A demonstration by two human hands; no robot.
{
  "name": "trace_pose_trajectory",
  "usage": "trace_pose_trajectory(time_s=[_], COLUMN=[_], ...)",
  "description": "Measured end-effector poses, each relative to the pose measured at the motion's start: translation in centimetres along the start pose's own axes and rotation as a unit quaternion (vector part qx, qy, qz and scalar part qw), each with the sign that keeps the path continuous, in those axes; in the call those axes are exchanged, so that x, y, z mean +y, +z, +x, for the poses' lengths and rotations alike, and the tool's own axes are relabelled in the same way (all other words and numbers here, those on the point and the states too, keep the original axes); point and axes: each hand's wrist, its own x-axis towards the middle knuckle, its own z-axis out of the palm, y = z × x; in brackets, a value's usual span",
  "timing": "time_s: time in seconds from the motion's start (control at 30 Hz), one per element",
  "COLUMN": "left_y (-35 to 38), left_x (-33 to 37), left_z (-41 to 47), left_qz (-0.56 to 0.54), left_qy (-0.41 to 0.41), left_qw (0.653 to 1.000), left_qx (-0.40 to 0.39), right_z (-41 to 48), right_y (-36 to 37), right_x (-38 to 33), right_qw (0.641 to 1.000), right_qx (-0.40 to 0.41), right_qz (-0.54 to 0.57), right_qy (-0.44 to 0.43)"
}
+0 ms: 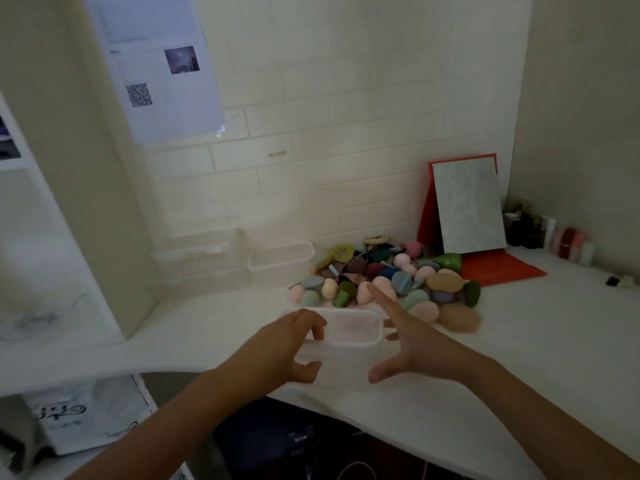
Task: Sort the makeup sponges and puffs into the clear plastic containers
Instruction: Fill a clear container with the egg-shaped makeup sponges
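Blurred bottles (550,237) far right; clear container (349,329) partly behind left hand (287,344)

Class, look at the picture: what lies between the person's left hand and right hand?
In the head view, a clear plastic container lies between them; the left hand holds its end, the right hand is spread open beside it.

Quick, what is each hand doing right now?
Left hand: grips the left end of the clear container.
Right hand: open, fingers spread beside the container, holding nothing.
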Motion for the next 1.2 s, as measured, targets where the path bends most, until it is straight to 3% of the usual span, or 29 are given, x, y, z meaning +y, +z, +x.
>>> trace_pose_trajectory(time_s=[0.33, 0.8, 1.0, 1.13, 1.2], left_y=[3.0, 3.5, 4.7, 5.0, 5.4], left_x=[1.4, 3.8, 3.0, 2.2, 1.6], left_z=[0.3, 5.3, 4.9, 4.6, 4.7], left_qz=[0.044, 0.129, 0.119, 0.109, 0.117], left_qy=[0.055, 0.034, 0.078, 0.100, 0.120], left_qw=[0.998, 0.991, 0.989, 0.986, 0.981], left_qx=[-0.008, -0.025, 0.038, 0.073, 0.095], right_z=[0.8, 3.0, 3.3, 2.7, 2.6], right_y=[2.2, -0.4, -0.4, -0.6, -0.4], right_x=[2.1, 5.1, 5.2, 4.7, 4.7], right_qw=[0.995, 0.998, 0.995, 0.979, 0.953], right_qx=[-0.011, 0.007, 0.045, 0.095, 0.132], right_qz=[0.100, 0.041, -0.001, -0.134, -0.221], right_qy=[-0.020, -0.046, -0.088, -0.123, -0.157])
